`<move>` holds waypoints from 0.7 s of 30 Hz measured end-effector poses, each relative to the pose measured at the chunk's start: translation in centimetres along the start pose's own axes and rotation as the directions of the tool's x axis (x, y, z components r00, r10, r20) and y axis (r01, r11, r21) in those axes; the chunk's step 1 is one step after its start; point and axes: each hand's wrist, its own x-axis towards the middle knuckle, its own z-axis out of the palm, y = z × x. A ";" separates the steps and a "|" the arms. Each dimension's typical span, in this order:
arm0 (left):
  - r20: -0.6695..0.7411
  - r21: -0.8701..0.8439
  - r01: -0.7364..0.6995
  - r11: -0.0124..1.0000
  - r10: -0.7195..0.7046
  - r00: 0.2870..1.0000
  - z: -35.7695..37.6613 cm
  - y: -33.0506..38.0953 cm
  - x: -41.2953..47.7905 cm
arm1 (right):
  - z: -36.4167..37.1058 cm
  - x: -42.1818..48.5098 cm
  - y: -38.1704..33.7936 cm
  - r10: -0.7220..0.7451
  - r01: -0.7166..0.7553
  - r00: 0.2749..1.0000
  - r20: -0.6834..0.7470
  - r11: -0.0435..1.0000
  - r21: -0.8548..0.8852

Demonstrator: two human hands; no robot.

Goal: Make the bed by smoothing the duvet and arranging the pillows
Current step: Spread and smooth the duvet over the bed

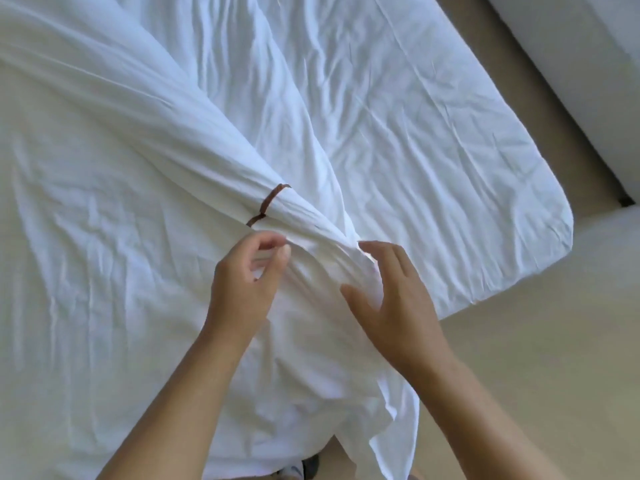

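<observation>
Bunched duvet [207, 161] ridge runs up-left from hands; left hand [242, 282] curled at its end, pinch unclear; right hand [391, 296] spread over it

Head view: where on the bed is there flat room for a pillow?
Free: the flat sheet between the duvet ridge and the mattress corner. Crowded: the ridge's gathered end, near the left hand and right hand.
</observation>
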 end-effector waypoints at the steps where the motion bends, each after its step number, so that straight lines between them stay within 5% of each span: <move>1: -0.026 0.134 -0.135 0.982 0.140 0.990 -0.2 -0.6 1.5 | 0.8 -0.6 -0.3 -0.076 0.074 0.996 -0.043 0.996 -0.047; 3: 0.058 0.329 -0.300 0.896 0.298 0.953 0.3 -2.2 4.6 | 2.8 -1.2 0.1 -0.180 0.170 0.983 -0.040 0.969 -0.177; 9: 0.271 0.683 -0.211 0.700 0.026 0.962 5.0 -5.6 8.5 | 6.0 0.4 7.7 -0.061 0.072 0.997 0.044 0.947 -0.312; 17: 0.198 0.802 -0.158 0.577 -0.007 0.980 7.7 -8.7 9.7 | 7.7 2.8 11.1 -0.076 0.098 0.994 0.078 0.938 -0.333; 21: 0.266 0.783 -0.162 0.601 -0.089 0.960 7.0 -7.0 9.5 | 6.8 2.6 10.5 -0.045 0.095 0.988 0.147 0.932 -0.351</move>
